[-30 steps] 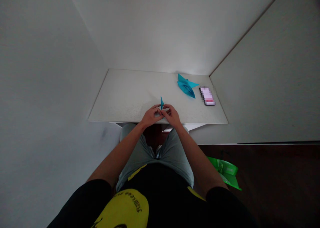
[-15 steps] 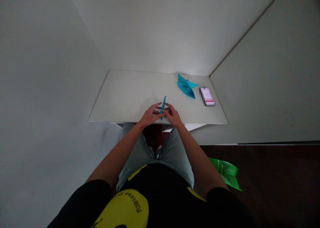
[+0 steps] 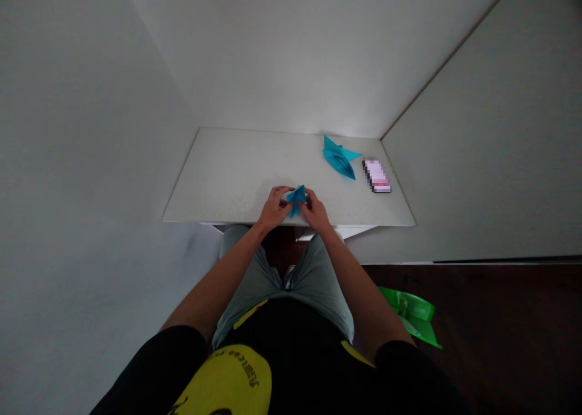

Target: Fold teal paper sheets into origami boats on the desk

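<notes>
A small folded piece of blue paper (image 3: 297, 197) is pinched between both my hands just above the near edge of the white table (image 3: 227, 179). My left hand (image 3: 274, 208) grips its left side with fingers closed. My right hand (image 3: 313, 209) grips its right side, fingers also closed on it. A larger finished blue paper figure (image 3: 339, 156) lies on the table at the back right, apart from my hands.
A blurred pink and white flat object (image 3: 377, 175) lies to the right of the paper figure near the table's right edge. White walls close in the table on the left, back and right. A green bag (image 3: 409, 314) lies on the dark floor at my right.
The blue paper stood as a narrow upright strip between my fingers; it now shows a wider, opened face. Both hands stayed at the table's near edge.
</notes>
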Available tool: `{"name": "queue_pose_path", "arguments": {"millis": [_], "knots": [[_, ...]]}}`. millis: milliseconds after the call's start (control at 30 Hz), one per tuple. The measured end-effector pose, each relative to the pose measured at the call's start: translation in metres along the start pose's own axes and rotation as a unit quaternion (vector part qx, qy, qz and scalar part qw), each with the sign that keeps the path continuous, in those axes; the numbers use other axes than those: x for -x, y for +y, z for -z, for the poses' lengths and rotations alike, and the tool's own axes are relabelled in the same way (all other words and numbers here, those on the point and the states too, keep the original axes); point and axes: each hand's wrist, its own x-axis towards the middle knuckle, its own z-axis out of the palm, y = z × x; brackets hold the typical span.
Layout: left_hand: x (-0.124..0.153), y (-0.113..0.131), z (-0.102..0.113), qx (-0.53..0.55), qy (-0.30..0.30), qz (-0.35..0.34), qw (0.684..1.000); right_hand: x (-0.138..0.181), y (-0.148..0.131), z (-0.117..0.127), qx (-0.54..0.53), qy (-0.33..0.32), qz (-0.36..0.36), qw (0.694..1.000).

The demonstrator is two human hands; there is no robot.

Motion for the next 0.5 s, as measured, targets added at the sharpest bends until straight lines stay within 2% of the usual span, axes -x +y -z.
{"name": "queue_pose_path", "arguments": {"millis": [167, 333, 500], "knots": [[0.006, 0.012, -0.005, -0.069, -0.019, -0.006, 0.997, -0.002, -0.004, -0.017, 0.054, 0.063, -0.066, 0.994], [0.008, 0.015, -0.004, -0.101, -0.013, 0.011, 0.995, -0.003, -0.004, -0.02, 0.011, 0.067, 0.034, 0.997], [0.0, 0.006, -0.002, -0.025, -0.008, -0.007, 1.0, -0.001, 0.002, -0.012, -0.032, 0.086, 0.067, 0.994]]}}
